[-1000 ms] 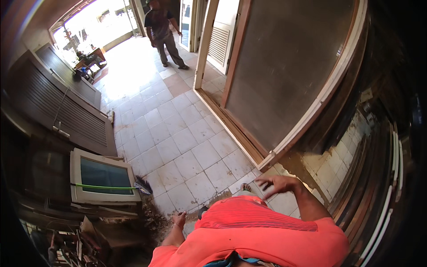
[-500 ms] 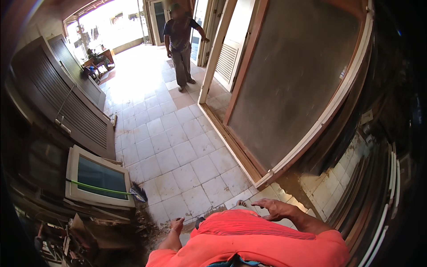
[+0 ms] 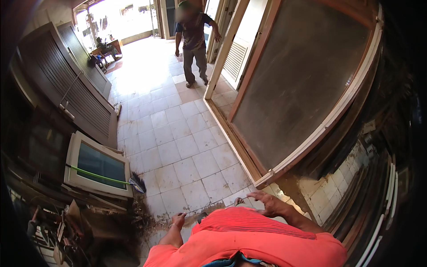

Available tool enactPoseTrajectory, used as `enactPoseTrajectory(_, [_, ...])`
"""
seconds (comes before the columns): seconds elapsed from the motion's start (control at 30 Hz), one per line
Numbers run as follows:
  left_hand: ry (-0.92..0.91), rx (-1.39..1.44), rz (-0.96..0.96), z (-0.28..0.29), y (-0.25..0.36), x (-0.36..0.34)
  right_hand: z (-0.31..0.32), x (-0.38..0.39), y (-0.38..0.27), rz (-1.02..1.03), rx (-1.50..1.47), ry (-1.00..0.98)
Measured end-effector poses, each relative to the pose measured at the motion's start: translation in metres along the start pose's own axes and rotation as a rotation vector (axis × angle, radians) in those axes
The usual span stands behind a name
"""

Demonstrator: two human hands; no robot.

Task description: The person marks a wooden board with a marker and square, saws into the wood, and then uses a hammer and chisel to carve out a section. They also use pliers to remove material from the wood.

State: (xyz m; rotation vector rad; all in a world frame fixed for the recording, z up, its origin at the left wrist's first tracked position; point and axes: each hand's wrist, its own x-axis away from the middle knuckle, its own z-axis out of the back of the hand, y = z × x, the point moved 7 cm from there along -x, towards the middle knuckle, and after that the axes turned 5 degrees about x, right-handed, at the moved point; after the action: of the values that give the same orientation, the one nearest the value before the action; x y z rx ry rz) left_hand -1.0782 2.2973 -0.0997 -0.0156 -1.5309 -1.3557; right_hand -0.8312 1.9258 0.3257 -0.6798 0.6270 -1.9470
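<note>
The right hand [image 3: 267, 202] spreads open and empty near the lower corner of the big framed panel [image 3: 302, 89]. The left hand [image 3: 179, 220] hangs loosely curled, holding nothing, over debris by the broom [image 3: 104, 177]. The tiled floor [image 3: 178, 138] lies open toward another person [image 3: 193, 42].

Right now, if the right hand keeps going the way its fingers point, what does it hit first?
Probably the tiled floor: the right hand points left and forward over bare tiles. The framed panel lies off to its right. Depth is unclear.
</note>
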Motion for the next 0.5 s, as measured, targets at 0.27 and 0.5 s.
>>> enactPoseTrajectory(0.27, [0.006,-0.107,-0.008,0.010,-0.038,-0.011,0.026,0.016,-0.024,-0.205,0.102,-0.307])
enactPoseTrajectory(0.5, [0.003,-0.144,0.020,0.003,-0.028,-0.001,-0.010,-0.001,-0.015,-0.234,0.292,-0.141])
